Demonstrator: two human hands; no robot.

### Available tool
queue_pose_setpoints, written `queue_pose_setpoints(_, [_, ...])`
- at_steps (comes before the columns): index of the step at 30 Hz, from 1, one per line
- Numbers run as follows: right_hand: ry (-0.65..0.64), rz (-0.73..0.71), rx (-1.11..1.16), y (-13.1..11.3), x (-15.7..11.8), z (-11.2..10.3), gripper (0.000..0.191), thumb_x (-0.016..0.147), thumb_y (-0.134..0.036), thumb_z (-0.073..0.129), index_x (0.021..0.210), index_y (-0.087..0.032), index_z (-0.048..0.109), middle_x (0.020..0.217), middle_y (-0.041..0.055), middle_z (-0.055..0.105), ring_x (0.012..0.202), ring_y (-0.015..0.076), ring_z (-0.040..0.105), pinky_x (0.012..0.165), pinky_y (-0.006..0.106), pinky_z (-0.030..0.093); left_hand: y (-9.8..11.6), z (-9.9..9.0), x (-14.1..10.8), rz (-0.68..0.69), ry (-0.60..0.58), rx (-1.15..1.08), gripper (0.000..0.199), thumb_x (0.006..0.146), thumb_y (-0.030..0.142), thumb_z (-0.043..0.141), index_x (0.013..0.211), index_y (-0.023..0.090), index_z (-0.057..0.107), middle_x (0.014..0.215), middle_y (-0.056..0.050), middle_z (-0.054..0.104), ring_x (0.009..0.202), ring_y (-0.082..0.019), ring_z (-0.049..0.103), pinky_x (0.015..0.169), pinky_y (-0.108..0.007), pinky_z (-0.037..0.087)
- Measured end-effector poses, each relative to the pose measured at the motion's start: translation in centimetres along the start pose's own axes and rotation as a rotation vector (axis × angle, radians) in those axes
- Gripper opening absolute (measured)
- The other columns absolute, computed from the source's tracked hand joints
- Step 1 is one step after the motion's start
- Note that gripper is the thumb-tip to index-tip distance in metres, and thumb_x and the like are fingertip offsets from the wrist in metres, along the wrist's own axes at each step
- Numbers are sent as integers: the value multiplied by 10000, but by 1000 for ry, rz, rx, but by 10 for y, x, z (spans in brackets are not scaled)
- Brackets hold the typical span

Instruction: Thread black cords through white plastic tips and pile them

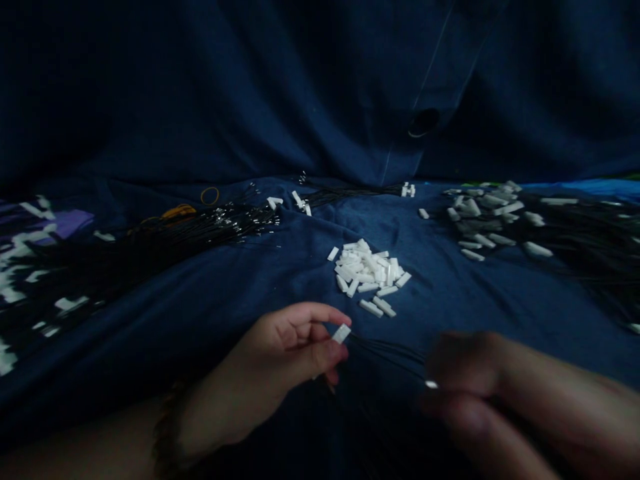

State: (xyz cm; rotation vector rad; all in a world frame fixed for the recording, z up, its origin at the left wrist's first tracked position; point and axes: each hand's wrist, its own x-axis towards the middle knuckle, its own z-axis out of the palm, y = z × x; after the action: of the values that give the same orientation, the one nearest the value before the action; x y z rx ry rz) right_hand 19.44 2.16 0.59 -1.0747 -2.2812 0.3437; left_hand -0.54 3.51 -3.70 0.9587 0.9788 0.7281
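Status of work: the left hand (287,347) pinches one white connector housing (341,333) between thumb and fingertips, closed on it. The right hand (467,383) is blurred; it appears closed on thin black wires (387,352) that run from it toward the housing, with a small bright tip (431,384) showing at its fingers. Whether any wire is already seated in the housing cannot be told.

Judged from the layout, finished wire-and-housing units form the pile at 2 o'clock (493,217), a moderate quantity. Unfitted stock remains: a heap of loose white housings (367,273) at 12 o'clock from the hands, and a large bundle of bare-ended black wires (200,230) at 10 o'clock. A substantial share of the work appears outstanding.

Clearances: the work surface is a blue cloth (250,280), creased, rising into a dark fabric backdrop (300,100) at 12 o'clock. Open cloth lies between the hands and the loose housings, and at 9 o'clock. The finished pile crowds the 2 to 3 o'clock sector; wires there reach the frame edge.
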Motion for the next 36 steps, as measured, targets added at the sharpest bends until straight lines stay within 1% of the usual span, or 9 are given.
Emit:
queue_pose_setpoints(3, [-134,82,91,-3,0,17,127,836,-153,378,772,-214,471,676,-25,568,580,78,568,481,142,447,1,1,-1,-11,1,-39,219,766,256,589,966,166,576,776,-6,600,670,-99,539,627,-233,418])
queue_pose_setpoints(6, [-170,119,122,1,5,25,123,824,-126,373,828,-201,470,755,-30,584,656,67,578,562,145,454,2,2,-2,-20,-7,-67,204,757,235,597,941,148,586,770,-10,610,642,-97,538,618,-235,420])
queue_pose_setpoints(9, [-170,126,135,5,7,26,93,828,-132,387,828,-190,461,746,-33,580,652,58,572,555,139,437,2,2,-2,-20,-13,-98,195,756,232,599,936,157,589,772,-6,616,638,-92,538,623,-230,418])
queue_pose_setpoints(12, [-182,136,160,6,6,26,83,833,-137,400,789,-181,454,727,-38,574,628,53,559,548,140,425,3,2,-3,-28,-22,-107,175,761,219,592,925,160,591,768,-2,614,644,-90,535,633,-230,417])
queue_pose_setpoints(17, [-152,83,120,6,4,28,118,843,-142,390,779,-180,482,710,-31,565,628,73,542,545,166,416,2,2,-2,-38,-29,-100,178,760,230,594,927,168,592,768,-1,613,652,-91,534,637,-232,414])
queue_pose_setpoints(26, [-114,40,81,7,7,32,152,847,-145,390,743,-157,500,661,-2,560,559,101,517,526,206,400,4,3,-1,-49,-20,-146,168,753,221,601,910,165,579,744,5,609,629,-93,539,623,-231,425])
queue_pose_setpoints(32, [-86,5,58,7,8,32,144,847,-133,397,761,-150,512,685,5,571,578,102,524,537,205,394,4,4,-2,-38,-18,-137,158,761,210,586,914,173,570,756,3,600,649,-100,540,638,-238,425])
queue_pose_setpoints(36, [-87,-10,30,7,8,35,154,848,-137,396,745,-141,510,652,6,556,555,102,511,512,205,368,2,6,-2,-40,4,-108,168,759,230,589,916,174,563,764,0,584,671,-107,532,646,-245,419])
